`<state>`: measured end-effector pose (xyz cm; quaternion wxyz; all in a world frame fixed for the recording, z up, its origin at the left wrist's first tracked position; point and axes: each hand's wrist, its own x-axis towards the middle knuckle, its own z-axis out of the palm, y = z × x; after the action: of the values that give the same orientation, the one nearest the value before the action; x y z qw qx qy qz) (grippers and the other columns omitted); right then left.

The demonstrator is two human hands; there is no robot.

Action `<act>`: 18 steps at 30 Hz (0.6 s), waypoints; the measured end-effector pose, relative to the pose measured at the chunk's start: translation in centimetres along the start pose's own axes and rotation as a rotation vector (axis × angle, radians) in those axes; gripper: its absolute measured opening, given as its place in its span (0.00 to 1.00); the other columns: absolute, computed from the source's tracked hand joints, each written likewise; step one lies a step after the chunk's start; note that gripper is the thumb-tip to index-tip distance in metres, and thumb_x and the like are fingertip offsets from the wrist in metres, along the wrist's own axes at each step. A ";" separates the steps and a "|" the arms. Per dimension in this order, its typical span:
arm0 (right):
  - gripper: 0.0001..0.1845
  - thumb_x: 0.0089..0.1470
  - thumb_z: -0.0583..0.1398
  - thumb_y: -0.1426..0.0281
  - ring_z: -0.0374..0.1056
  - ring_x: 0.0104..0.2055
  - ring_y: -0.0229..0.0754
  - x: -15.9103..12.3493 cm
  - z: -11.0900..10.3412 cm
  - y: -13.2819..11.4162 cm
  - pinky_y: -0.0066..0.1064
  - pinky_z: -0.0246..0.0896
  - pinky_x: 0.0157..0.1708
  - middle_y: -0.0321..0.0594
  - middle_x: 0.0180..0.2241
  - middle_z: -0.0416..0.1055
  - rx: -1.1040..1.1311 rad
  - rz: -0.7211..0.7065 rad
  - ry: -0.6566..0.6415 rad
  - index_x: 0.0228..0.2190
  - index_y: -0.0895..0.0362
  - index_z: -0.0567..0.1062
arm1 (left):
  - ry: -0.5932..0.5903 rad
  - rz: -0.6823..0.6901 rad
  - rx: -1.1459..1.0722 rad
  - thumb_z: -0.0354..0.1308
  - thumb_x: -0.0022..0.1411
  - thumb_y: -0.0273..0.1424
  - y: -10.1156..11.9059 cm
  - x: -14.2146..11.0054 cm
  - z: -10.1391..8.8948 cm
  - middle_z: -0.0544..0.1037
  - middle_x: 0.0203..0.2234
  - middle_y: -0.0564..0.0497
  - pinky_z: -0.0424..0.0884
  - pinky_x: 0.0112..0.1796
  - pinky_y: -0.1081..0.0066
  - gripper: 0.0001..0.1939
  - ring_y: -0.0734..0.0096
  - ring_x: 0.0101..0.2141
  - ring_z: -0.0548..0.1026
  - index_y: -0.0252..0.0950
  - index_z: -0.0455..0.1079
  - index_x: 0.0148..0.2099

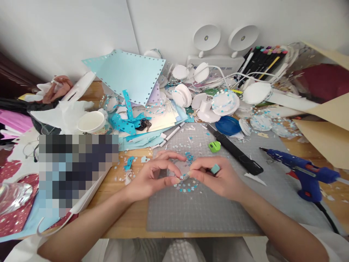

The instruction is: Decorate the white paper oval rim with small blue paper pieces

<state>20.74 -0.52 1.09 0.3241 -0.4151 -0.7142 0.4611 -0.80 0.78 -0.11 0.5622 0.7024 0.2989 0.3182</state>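
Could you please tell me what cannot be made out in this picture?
In the head view:
- What the right hand pinches at its fingertips: too small and blurred.
- Much of the green piece: covered by that hand's fingers.
- What lies under the pixelated block: masked.
- Print on the lamp box: too small.
- The rest of the dark red thing: cut off by the right edge.

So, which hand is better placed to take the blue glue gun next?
Probably the right hand: the glue gun lies on its side, and the left hand is farther away. The right hand holds a small teal piece, though.
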 end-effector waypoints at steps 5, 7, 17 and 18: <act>0.12 0.55 0.58 0.69 0.52 0.20 0.30 0.0 0.2 0.0 0.24 0.47 0.21 0.31 0.17 0.59 0.021 0.049 -0.002 0.22 0.59 0.72 | -0.008 0.011 0.026 0.59 0.61 0.30 -0.2 0.1 0.1 0.72 0.51 0.45 0.60 0.55 0.52 0.02 0.59 0.55 0.66 0.39 0.73 0.36; 0.12 0.55 0.58 0.68 0.52 0.20 0.31 0.0 0.2 0.1 0.24 0.47 0.20 0.31 0.17 0.60 0.028 0.073 0.009 0.22 0.59 0.72 | 0.002 0.017 0.028 0.59 0.62 0.31 -0.1 0.1 0.2 0.72 0.51 0.45 0.61 0.54 0.52 0.03 0.58 0.54 0.67 0.38 0.72 0.35; 0.16 0.55 0.57 0.62 0.51 0.21 0.31 0.5 0.3 0.5 0.25 0.46 0.20 0.32 0.17 0.59 0.063 0.189 0.010 0.22 0.59 0.73 | 0.104 0.071 -0.048 0.57 0.63 0.27 -0.8 -0.2 0.4 0.74 0.44 0.44 0.65 0.49 0.63 0.02 0.64 0.46 0.71 0.35 0.70 0.37; 0.17 0.55 0.57 0.61 0.51 0.21 0.31 0.5 0.2 0.6 0.26 0.46 0.20 0.33 0.18 0.60 0.072 0.192 0.016 0.22 0.59 0.73 | 0.107 0.067 -0.075 0.56 0.64 0.26 -0.9 -0.2 0.4 0.74 0.43 0.44 0.65 0.47 0.65 0.02 0.65 0.45 0.71 0.35 0.70 0.37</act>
<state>20.52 0.00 0.52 0.2987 -0.4736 -0.6514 0.5120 -0.68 0.52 -1.11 0.5604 0.6724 0.2929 0.3848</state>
